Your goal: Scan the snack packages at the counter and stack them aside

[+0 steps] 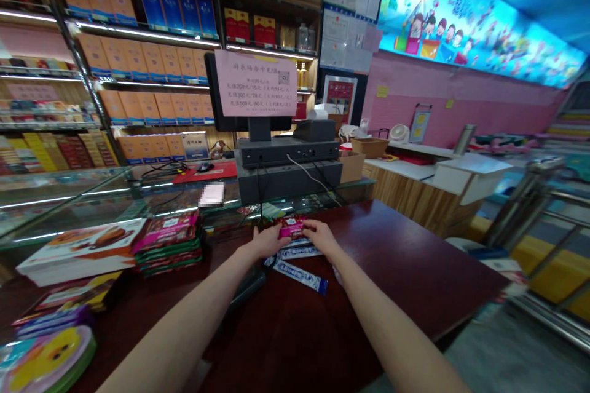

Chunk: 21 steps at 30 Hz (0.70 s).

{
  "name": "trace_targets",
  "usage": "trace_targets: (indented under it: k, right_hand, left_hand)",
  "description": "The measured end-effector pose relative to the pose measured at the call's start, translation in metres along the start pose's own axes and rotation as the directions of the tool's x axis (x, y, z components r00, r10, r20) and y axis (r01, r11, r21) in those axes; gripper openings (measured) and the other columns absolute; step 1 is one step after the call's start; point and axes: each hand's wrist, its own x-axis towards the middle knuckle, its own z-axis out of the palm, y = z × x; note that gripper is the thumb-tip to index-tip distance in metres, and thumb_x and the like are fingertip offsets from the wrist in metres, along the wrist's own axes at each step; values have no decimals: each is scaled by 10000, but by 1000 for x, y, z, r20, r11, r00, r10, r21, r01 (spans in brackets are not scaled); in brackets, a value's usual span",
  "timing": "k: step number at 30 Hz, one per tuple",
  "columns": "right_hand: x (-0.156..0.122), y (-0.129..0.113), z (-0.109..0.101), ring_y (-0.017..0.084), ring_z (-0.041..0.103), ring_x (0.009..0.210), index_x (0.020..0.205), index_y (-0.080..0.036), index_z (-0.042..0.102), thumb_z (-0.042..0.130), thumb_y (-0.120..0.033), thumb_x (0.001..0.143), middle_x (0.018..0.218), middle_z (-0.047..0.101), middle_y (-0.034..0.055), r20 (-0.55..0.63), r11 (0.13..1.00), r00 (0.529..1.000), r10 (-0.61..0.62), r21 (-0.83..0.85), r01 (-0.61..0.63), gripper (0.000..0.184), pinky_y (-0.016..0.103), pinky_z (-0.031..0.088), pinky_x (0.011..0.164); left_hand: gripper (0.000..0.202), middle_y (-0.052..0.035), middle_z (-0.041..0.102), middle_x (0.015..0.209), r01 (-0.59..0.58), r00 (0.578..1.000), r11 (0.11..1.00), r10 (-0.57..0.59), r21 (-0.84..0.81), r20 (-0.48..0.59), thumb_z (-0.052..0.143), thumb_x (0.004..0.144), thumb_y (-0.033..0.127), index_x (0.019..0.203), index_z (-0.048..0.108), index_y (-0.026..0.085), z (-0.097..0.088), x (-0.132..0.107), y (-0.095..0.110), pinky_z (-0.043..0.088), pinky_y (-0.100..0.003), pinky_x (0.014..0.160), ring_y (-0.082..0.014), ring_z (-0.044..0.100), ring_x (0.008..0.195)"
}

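Hands around a pink packet

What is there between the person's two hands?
The head view shows a small pink packet between the left hand and the right hand.

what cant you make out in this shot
Head view:
pink packet: left hand and right hand cover its edges, print too small to read
pink sign on the monitor: small print too small to read
white patch on the glass counter: blurred out
round yellow-and-pink package, bottom left: cut off by the frame edge
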Motion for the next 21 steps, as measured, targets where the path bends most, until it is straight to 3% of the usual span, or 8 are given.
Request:
trace_targets:
  k: [8,13,16,18,21]
  right_hand:
    - [-13,-16,3,204,582,1283,1210,-167,709,585,-119,800,1364,626,122,-36,997,999,-37,66,39,431,348,410,1124]
    - [-22,-29,6,285,433,1420,1223,-317,690,596,-137,786,1435,581,39,-51,998,998,-40,52,43,482,634,212,1185]
    - [-26,-38,9,315,341,1475,1265,-321,660,589,-146,789,1480,538,42,-54,997,997,-50,48,53,512,732,69,1162]
    - [-28,-44,11,311,353,1469,1292,-305,646,590,-155,789,1490,523,57,-60,996,996,-68,60,71,528,705,61,1181]
    - [-29,-52,17,284,415,1432,1325,-279,633,599,-165,779,1494,513,71,-88,986,990,-113,110,122,559,575,168,1227]
  left_hand:
    - [654,-157,501,1509,-7,998,999,4,-40,-64,457,912,489,1486,384,184,-6,-16,-10,168,-655,1178,-328,477,1391]
    - [686,-129,561,1462,-35,992,998,28,-61,-124,469,911,478,1524,333,200,-19,-34,-15,146,-650,1185,-308,494,1378]
    - [692,-129,516,1503,-44,986,997,33,-66,-163,493,901,462,1521,342,195,-28,-46,-18,190,-610,1190,-304,442,1419]
    - [697,-132,472,1538,-48,981,997,34,-68,-191,502,900,455,1526,334,200,-32,-53,-20,208,-598,1189,-306,404,1445]
    - [711,-131,410,1578,-71,971,994,49,-86,-232,506,906,448,1546,293,224,-35,-60,-28,186,-630,1185,-313,357,1472]
